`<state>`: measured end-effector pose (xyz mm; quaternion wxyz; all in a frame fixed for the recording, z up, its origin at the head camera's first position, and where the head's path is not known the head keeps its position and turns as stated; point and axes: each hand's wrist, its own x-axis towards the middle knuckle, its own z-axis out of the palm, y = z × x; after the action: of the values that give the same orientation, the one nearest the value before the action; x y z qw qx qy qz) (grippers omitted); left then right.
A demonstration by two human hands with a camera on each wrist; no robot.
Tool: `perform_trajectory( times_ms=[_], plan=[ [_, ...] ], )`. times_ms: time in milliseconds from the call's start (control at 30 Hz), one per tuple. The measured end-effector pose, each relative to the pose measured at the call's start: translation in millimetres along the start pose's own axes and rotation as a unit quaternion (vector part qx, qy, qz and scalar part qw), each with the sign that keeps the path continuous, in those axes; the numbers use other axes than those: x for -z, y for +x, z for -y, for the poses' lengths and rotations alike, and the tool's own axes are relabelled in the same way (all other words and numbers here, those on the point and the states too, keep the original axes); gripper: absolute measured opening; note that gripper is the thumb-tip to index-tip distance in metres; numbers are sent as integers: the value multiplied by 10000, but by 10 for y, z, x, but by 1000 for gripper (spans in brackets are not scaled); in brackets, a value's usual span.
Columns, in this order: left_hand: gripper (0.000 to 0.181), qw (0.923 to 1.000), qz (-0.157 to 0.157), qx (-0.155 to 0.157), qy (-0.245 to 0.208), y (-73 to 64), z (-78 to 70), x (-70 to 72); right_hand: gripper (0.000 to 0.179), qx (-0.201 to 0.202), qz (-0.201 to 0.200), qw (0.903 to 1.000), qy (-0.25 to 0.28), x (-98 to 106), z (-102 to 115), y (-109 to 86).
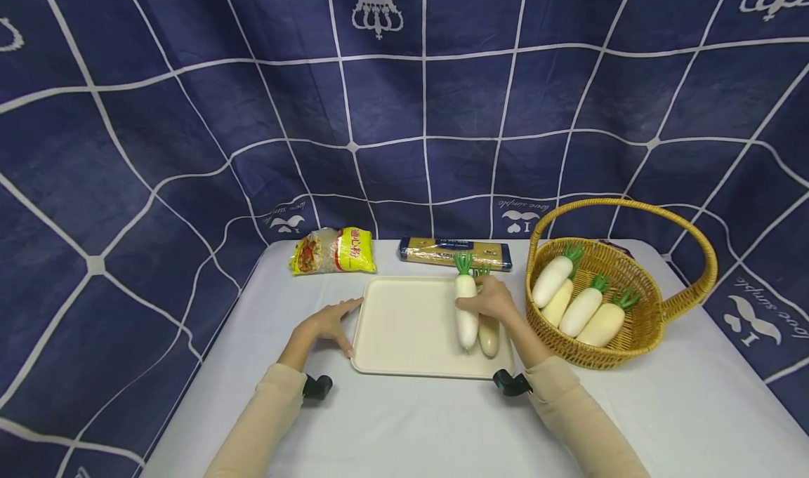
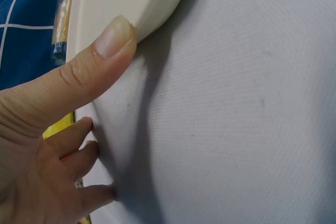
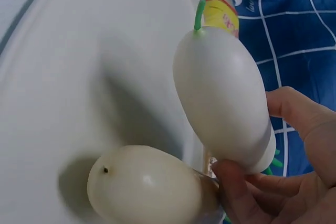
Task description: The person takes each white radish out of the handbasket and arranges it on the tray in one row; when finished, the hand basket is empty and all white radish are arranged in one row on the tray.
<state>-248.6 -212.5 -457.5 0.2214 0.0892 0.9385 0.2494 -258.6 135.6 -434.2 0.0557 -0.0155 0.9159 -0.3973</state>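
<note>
My right hand (image 1: 496, 300) grips a white toy radish (image 1: 467, 327) with green leaves over the right part of a cream tray (image 1: 404, 327). The right wrist view shows this radish raised off the tray, pinched between thumb and fingers. Beside it, a creamier radish (image 3: 142, 184) lies on the tray, partly behind the right hand in the head view. At the tray's left edge is my left hand (image 1: 324, 325), fingers spread, its thumb (image 2: 113, 40) touching the rim near the front corner. That hand holds nothing.
A wicker basket (image 1: 654, 330) with a tall handle stands to the right, holding several radishes (image 1: 581, 311). Behind the tray lie a yellow bag (image 1: 335, 250) and a long packet of what looks like noodles (image 1: 436, 253). A blue curtain (image 1: 392, 113) hangs behind the white table (image 1: 404, 422).
</note>
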Motion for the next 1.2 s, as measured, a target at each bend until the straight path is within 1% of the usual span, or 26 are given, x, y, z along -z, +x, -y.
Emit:
perform_trajectory(
  times_ms=[200, 300, 433, 533, 700, 800, 900, 1100, 1200],
  plan=[
    [119, 10000, 22, 22, 38, 8, 6, -7, 53, -98, -69, 9991, -411, -46, 54, 13],
    [120, 10000, 56, 26, -31, 15, 11, -4, 56, -134, -130, 9981, -587, -76, 77, 16],
    [121, 9999, 87, -42, -107, 16, 21, 4, 64, -138, -291, 9955, -894, -121, 107, 10],
    [123, 9999, 82, -122, -64, 1, 19, 15, 66, -97, -438, 9928, -1109, -164, 120, -3],
    [122, 9999, 66, -2, -132, 18, 31, 2, 60, 11, -628, 9888, -1357, -232, 133, -26],
    [121, 10000, 25, 13, -61, 28, 37, -14, 56, 33, -696, 9853, -1561, -267, 136, -29],
    [120, 10000, -4, 6, 4, 28, 35, -20, 56, -5, -654, 9828, -1728, -293, 150, -26],
    [120, 10000, -17, 60, -14, 16, 12, -9, 56, -157, -538, 9835, -1722, -342, 178, -14],
    [120, 10000, -15, 69, -8, 26, 16, -17, 53, -132, -563, 9821, -1795, -359, 176, -9]
  ],
)
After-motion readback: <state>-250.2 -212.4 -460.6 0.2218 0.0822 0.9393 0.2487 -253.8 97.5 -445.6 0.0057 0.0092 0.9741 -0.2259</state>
